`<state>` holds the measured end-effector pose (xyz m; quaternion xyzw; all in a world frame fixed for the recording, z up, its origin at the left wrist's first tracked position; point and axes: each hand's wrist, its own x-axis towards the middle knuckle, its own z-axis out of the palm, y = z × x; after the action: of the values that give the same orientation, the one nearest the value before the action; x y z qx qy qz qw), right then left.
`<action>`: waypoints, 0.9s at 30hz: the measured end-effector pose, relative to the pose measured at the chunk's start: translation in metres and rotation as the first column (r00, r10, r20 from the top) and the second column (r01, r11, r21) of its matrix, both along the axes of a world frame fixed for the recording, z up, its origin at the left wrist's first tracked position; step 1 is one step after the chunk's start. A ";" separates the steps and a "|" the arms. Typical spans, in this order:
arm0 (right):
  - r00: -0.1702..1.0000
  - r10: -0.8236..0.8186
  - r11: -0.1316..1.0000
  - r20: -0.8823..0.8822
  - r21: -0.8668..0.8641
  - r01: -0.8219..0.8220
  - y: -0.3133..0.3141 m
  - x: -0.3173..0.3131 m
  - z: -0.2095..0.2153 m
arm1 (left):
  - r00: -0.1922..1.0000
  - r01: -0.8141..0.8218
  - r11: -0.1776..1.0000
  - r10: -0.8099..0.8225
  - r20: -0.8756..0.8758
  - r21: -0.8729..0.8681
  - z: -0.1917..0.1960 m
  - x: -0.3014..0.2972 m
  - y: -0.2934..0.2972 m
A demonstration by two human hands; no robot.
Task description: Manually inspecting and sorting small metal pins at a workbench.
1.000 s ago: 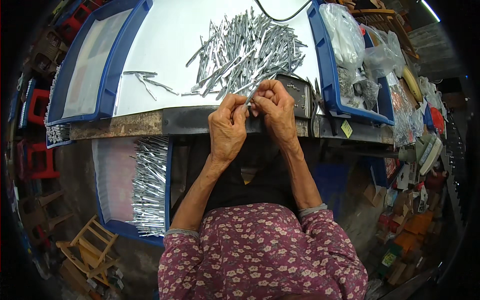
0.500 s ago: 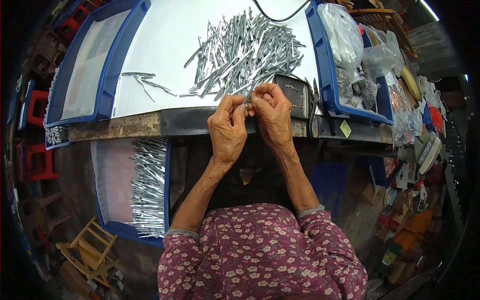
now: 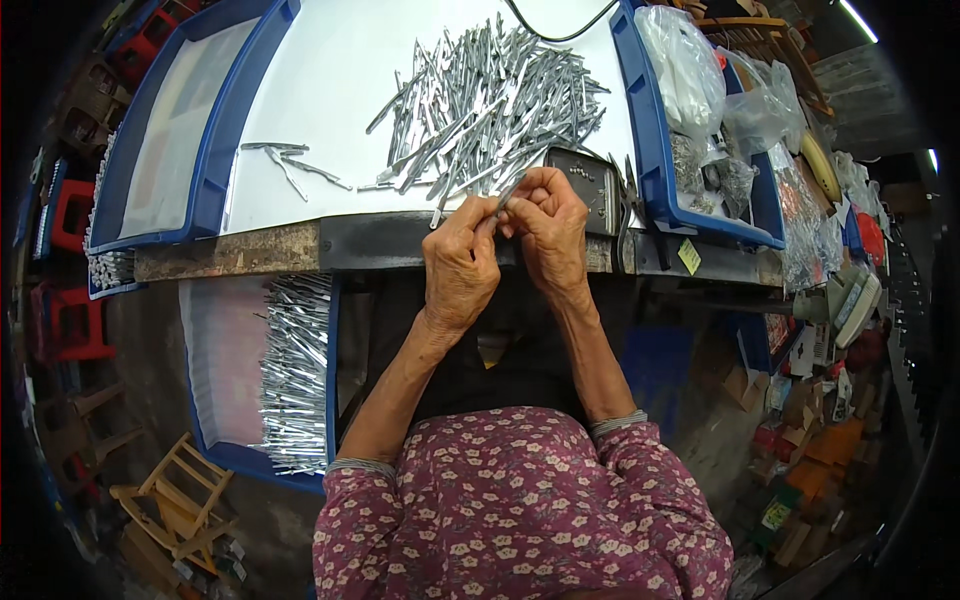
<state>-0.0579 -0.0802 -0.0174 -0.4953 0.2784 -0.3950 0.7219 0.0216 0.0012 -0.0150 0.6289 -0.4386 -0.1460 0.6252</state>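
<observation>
Just over the table's front edge, my left hand (image 3: pixel 462 262) and my right hand (image 3: pixel 553 235) meet with fingers pinched. Between their fingertips is a thin grey metal strip (image 3: pixel 501 203), mostly covered by the fingers. Both hands are closed on it. Beyond them a large heap of slim silvery metal strips (image 3: pixel 490 105) lies on the white tabletop. To the right of my right hand sits a dark shallow tray (image 3: pixel 585 165) with small metal pieces in it. A few separate metal strips (image 3: pixel 290 165) lie off to the left.
Blue bins stand at the left (image 3: pixel 215 130) and right (image 3: pixel 655 130), the right one with plastic bags (image 3: pixel 685 75). Pliers (image 3: pixel 627 215) rest beside the tray. Below the table edge, a blue crate (image 3: pixel 222 370) holds more strips. A wooden stool (image 3: pixel 185 505) stands on the floor.
Both hands have shifted very slightly, the left a little to the right and closer to the other. The strip stays between the fingertips.
</observation>
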 end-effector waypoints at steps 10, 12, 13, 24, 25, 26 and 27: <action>0.969 0.006 0.984 -0.248 -0.172 -0.050 -0.001 -0.002 0.012 | 0.808 0.185 0.983 -0.155 -0.568 -0.004 -0.002 0.004 0.002; 0.968 0.032 0.985 -0.248 -0.156 -0.072 -0.002 -0.004 0.012 | 0.759 0.204 0.979 -0.155 -0.633 0.004 0.000 0.005 0.003; 0.974 0.027 0.989 -0.225 -0.135 -0.059 -0.002 -0.004 0.012 | 0.752 0.212 0.977 -0.164 -0.639 -0.002 0.001 0.005 0.003; 0.975 0.033 0.990 -0.221 -0.129 -0.063 -0.007 -0.017 0.013 | 0.836 0.190 0.981 -0.139 -0.531 0.043 -0.001 -0.002 -0.003; 0.970 0.005 0.987 -0.243 -0.152 -0.043 -0.009 -0.022 0.014 | 0.879 0.168 0.984 -0.121 -0.461 0.064 -0.001 -0.003 -0.004; 0.970 -0.023 0.981 -0.242 -0.194 -0.025 -0.012 -0.027 0.015 | 0.912 0.148 0.986 -0.106 -0.396 0.076 -0.002 -0.004 -0.004; 0.970 -0.077 0.976 -0.229 -0.215 0.027 -0.015 -0.031 0.015 | 0.915 0.153 0.985 -0.110 -0.388 0.081 -0.002 -0.005 -0.004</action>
<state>-0.0890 -0.0956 -0.0022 -0.6050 0.3316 -0.3794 0.6165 0.0169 -0.0032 -0.0172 0.5907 -0.3411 -0.3312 0.6520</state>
